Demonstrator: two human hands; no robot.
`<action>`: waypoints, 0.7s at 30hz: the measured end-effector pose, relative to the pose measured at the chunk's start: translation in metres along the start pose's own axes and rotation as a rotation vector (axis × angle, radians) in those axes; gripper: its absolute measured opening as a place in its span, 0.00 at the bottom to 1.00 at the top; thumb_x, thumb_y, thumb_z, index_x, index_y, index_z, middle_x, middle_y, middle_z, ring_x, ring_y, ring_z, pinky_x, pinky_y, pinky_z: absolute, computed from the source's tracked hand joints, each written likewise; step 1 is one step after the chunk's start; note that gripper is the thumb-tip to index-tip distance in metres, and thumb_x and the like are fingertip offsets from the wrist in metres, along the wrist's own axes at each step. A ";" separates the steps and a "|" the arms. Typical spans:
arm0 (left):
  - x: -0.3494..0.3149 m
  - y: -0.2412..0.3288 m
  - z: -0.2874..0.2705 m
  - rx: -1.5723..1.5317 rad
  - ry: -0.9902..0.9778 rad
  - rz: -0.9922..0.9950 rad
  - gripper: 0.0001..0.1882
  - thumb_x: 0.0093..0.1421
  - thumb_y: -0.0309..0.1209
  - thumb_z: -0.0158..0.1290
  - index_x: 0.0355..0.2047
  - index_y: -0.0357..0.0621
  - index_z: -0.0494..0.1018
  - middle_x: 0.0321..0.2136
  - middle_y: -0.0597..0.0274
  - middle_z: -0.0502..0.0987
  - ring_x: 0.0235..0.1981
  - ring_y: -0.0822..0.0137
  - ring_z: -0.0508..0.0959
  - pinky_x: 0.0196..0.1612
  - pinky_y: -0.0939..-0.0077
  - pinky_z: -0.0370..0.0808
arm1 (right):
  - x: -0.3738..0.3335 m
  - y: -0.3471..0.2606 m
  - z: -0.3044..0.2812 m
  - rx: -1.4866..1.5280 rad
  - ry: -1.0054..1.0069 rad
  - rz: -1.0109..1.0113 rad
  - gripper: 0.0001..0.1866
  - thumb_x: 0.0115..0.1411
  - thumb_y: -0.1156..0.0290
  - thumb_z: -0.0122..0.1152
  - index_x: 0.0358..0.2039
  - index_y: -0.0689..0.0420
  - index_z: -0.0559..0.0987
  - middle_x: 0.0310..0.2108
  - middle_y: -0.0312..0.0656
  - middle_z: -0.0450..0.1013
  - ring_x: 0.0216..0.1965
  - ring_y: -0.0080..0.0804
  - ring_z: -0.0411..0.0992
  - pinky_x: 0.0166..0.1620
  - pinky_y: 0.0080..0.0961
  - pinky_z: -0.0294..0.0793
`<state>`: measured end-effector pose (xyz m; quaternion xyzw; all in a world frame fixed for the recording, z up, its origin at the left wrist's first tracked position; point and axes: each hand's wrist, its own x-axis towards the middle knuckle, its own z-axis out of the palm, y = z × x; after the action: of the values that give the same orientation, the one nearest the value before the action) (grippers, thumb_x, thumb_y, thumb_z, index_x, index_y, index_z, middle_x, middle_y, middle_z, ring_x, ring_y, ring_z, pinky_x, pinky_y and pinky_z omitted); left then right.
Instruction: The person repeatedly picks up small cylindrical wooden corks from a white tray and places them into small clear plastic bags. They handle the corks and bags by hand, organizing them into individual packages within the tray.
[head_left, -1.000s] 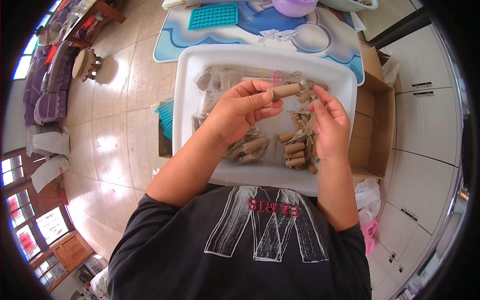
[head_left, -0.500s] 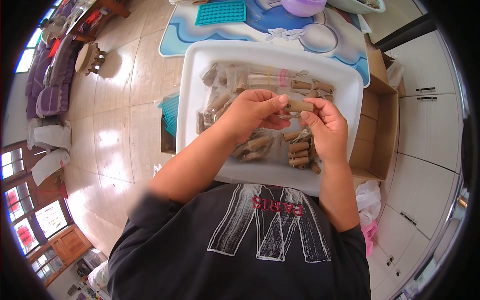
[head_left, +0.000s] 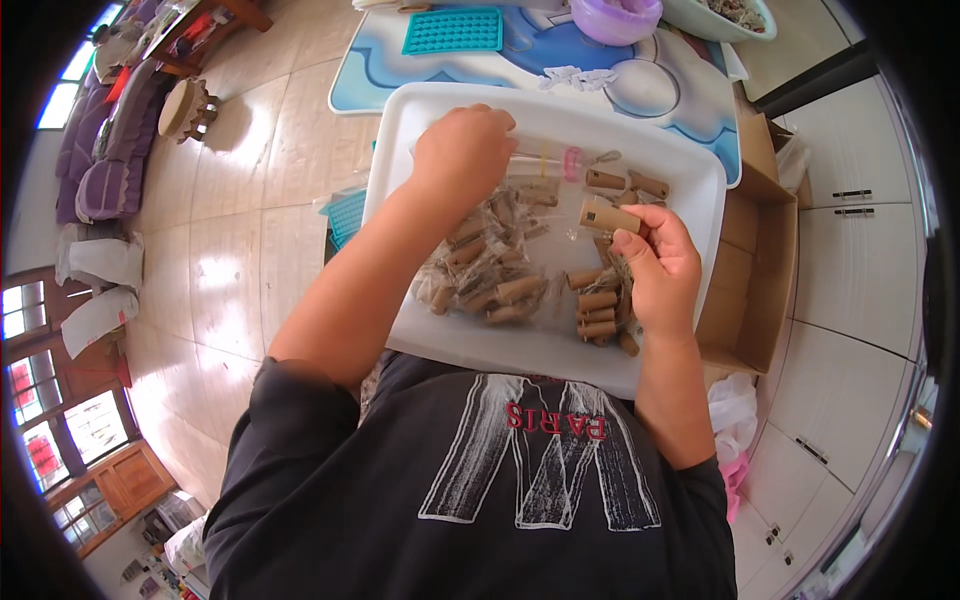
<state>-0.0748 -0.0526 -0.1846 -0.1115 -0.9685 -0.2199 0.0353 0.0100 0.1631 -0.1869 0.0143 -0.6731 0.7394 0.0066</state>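
- A white tray (head_left: 690, 180) sat in front of the person, with an open cardboard box (head_left: 760, 280) just beside its right edge.
- Near the tray's right edge, the right hand (head_left: 662, 272) was closed around a brown cardboard tube (head_left: 607, 216), holding it up by thumb and fingers above a small pile of bare tubes (head_left: 598, 312).
- In the middle of the tray lay a heap of tubes in clear wrappers (head_left: 490, 270), partly under the left forearm.
- Toward the tray's far left corner, the left hand (head_left: 462, 152) reached with fingers curled downward; what they pinched could not be seen.
- A few loose tubes (head_left: 628, 183) lay by the far right corner.
- Beyond the tray's far edge stood a teal mould (head_left: 453, 30) and a purple bowl (head_left: 615, 17).
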 end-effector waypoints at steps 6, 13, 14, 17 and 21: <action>0.003 -0.001 0.015 0.439 -0.208 0.038 0.14 0.51 0.38 0.53 0.34 0.44 0.75 0.33 0.56 0.75 0.38 0.57 0.75 0.39 0.65 0.72 | -0.006 0.006 -0.001 -0.033 -0.035 -0.076 0.09 0.53 0.79 0.60 0.37 0.62 0.73 0.26 0.31 0.68 0.26 0.15 0.63 0.31 0.11 0.63; -0.001 -0.010 -0.012 0.600 -0.390 -0.033 0.13 0.50 0.40 0.56 0.27 0.43 0.74 0.31 0.58 0.76 0.38 0.59 0.76 0.38 0.67 0.73 | -0.002 0.001 -0.003 0.031 0.039 -0.087 0.11 0.54 0.78 0.59 0.38 0.62 0.72 0.26 0.33 0.69 0.26 0.16 0.64 0.31 0.12 0.65; 0.000 -0.013 -0.010 0.601 -0.381 -0.020 0.13 0.50 0.40 0.56 0.26 0.43 0.74 0.31 0.58 0.76 0.37 0.59 0.76 0.38 0.67 0.73 | -0.002 0.001 -0.003 0.024 0.041 -0.095 0.11 0.54 0.78 0.59 0.39 0.62 0.72 0.26 0.33 0.69 0.26 0.17 0.65 0.31 0.13 0.65; 0.010 -0.013 0.013 0.561 -0.230 0.003 0.13 0.50 0.41 0.56 0.26 0.44 0.74 0.29 0.59 0.76 0.34 0.59 0.77 0.37 0.68 0.74 | -0.002 0.000 0.000 0.000 0.035 -0.130 0.11 0.55 0.79 0.58 0.39 0.62 0.72 0.26 0.33 0.69 0.26 0.17 0.64 0.31 0.13 0.65; 0.012 0.000 0.025 0.459 -0.148 -0.050 0.13 0.49 0.41 0.56 0.27 0.46 0.74 0.27 0.61 0.76 0.30 0.59 0.78 0.35 0.68 0.74 | -0.003 0.000 0.000 0.033 0.053 -0.128 0.11 0.54 0.79 0.59 0.39 0.62 0.72 0.26 0.33 0.69 0.26 0.17 0.64 0.31 0.12 0.65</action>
<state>-0.0869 -0.0389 -0.2060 -0.0921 -0.9955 0.0141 -0.0166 0.0133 0.1627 -0.1871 0.0379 -0.6582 0.7485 0.0713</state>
